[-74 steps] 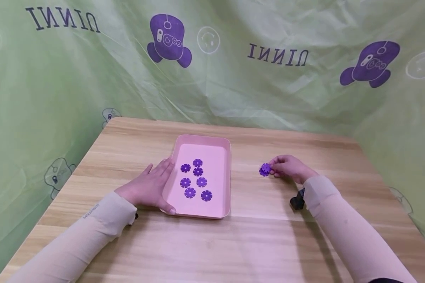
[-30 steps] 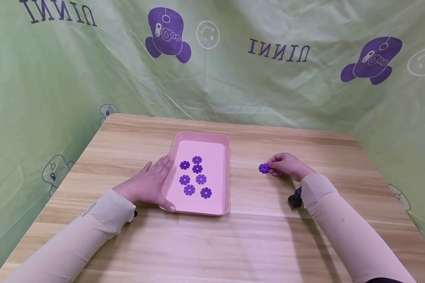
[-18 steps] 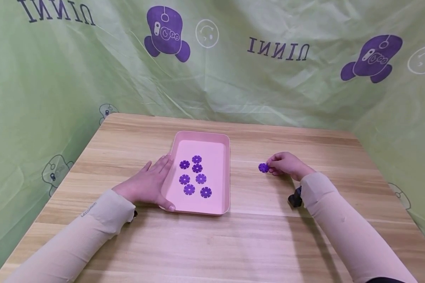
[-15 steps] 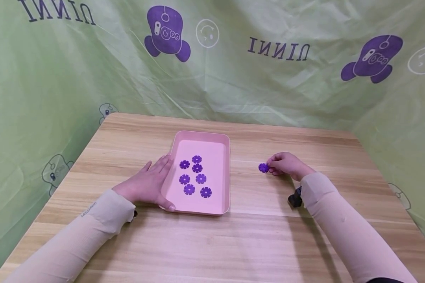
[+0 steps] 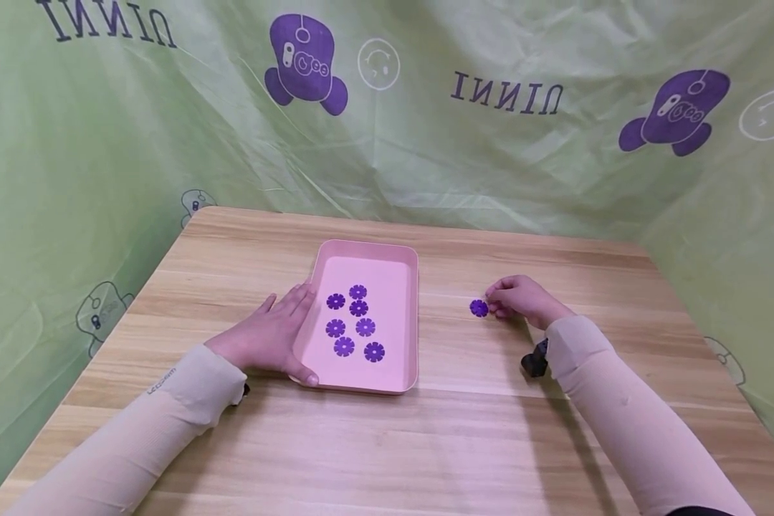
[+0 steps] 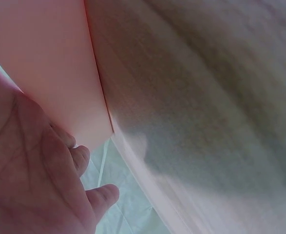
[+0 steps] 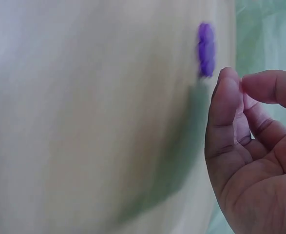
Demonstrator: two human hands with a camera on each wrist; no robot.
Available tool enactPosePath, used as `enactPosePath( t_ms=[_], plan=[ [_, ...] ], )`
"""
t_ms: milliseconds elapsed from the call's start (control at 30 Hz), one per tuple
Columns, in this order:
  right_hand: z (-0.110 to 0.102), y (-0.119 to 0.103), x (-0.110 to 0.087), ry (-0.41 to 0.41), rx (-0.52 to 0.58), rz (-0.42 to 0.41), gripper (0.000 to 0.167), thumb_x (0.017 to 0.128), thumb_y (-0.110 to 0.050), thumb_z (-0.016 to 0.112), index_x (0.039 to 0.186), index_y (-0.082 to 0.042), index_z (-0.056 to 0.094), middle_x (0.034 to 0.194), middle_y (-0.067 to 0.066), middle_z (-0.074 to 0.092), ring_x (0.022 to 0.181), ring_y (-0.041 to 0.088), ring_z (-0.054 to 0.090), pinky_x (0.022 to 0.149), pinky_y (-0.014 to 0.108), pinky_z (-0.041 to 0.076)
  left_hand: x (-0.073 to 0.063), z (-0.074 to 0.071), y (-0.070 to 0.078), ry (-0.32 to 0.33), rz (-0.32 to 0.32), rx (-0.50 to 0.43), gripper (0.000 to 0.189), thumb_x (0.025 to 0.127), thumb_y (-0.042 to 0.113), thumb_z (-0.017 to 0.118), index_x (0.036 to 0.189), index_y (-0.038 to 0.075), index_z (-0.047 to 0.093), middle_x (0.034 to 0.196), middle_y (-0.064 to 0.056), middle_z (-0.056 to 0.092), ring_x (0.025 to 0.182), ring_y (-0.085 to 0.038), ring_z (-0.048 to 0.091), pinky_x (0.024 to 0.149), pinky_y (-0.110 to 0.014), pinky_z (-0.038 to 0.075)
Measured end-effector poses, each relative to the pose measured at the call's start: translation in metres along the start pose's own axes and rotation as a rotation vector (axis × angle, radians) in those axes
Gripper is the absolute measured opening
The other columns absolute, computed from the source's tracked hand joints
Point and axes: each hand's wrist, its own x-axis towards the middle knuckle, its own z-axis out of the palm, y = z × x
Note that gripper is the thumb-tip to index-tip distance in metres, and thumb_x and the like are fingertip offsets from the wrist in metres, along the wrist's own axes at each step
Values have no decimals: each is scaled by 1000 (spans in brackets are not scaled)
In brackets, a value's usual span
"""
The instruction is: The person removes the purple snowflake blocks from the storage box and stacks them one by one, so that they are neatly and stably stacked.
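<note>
The person wears long, pale beige sleeves with thick, turned-back cuffs. Small dark lettering, too blurred to read, runs across the left sleeve (image 5: 122,437) just above its cuff (image 5: 213,383). A tiny pale speck marks the right sleeve (image 5: 632,416). Below the right cuff (image 5: 574,351) sits a chunky black box (image 5: 534,363); a smaller black piece (image 5: 245,392) peeks from the left. Black cloth or trim (image 5: 699,511) edges the right sleeve's upper end.

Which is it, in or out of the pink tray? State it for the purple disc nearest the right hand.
Out: the purple disc lies on the wooden table, right of the pink tray, by the right hand.
</note>
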Motion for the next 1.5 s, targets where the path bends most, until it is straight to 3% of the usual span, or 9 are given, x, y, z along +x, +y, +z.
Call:
enactPosePath(
  t_ms=[233, 433, 600, 867, 1100, 1267, 1500],
  plan=[
    [20, -30, 3, -45, 4, -76, 27, 104, -4, 52, 122, 16, 55, 98, 13, 64, 85, 13, 62, 79, 25, 58, 0, -1, 0, 3, -1, 7, 151, 61, 79, 81, 160, -12, 12, 168, -29, 5, 155, -45, 8, 121, -67, 8],
    [47, -57, 2, -99, -16, -168, 29, 104, -5, 55, 123, 17, 56, 114, 24, 64, 100, 29, 69, 93, 40, 58, 0, -1, 0, -2, -1, 2, 153, 60, 80, 81, 160, -11, 10, 168, -29, 4, 155, -45, 7, 121, -67, 7],
    [70, -74, -2, -148, -23, -240, 30, 102, -7, 59, 121, 15, 58, 112, 24, 66, 102, 34, 68, 93, 46, 58, -1, 1, 0, 3, 4, -1, 152, 61, 80, 81, 160, -12, 11, 168, -29, 4, 155, -45, 7, 121, -67, 8],
    [105, -95, -7, -171, -150, -335, 26, 97, -6, 63, 117, 10, 66, 107, 20, 68, 92, 21, 68, 86, 38, 60, 0, 1, 0, 3, 4, -7, 153, 61, 82, 80, 160, -11, 11, 168, -28, 4, 155, -45, 7, 121, -67, 8],
    [131, -103, -8, -220, -322, -427, 19, 94, -6, 69, 110, 4, 72, 96, 5, 71, 87, 18, 66, 76, 29, 56, 0, 0, 0, -2, -4, -4, 153, 60, 82, 80, 160, -11, 11, 168, -28, 3, 155, -45, 7, 121, -67, 8],
    [146, -101, -8, -270, -396, -434, 16, 92, -5, 71, 107, 0, 73, 94, 2, 71, 84, 13, 64, 74, 24, 54, 0, 1, 0, 0, -1, -6, 153, 60, 82, 80, 160, -11, 10, 169, -28, 2, 155, -44, 6, 121, -67, 8],
    [161, -98, -9, -261, -531, -444, 6, 92, -6, 75, 97, -7, 73, 85, -3, 68, 76, 9, 61, 70, 21, 53, 0, 2, -2, 8, -1, -3, 153, 60, 79, 82, 160, -11, 9, 169, -28, 1, 155, -45, 6, 121, -67, 7]
  ],
)
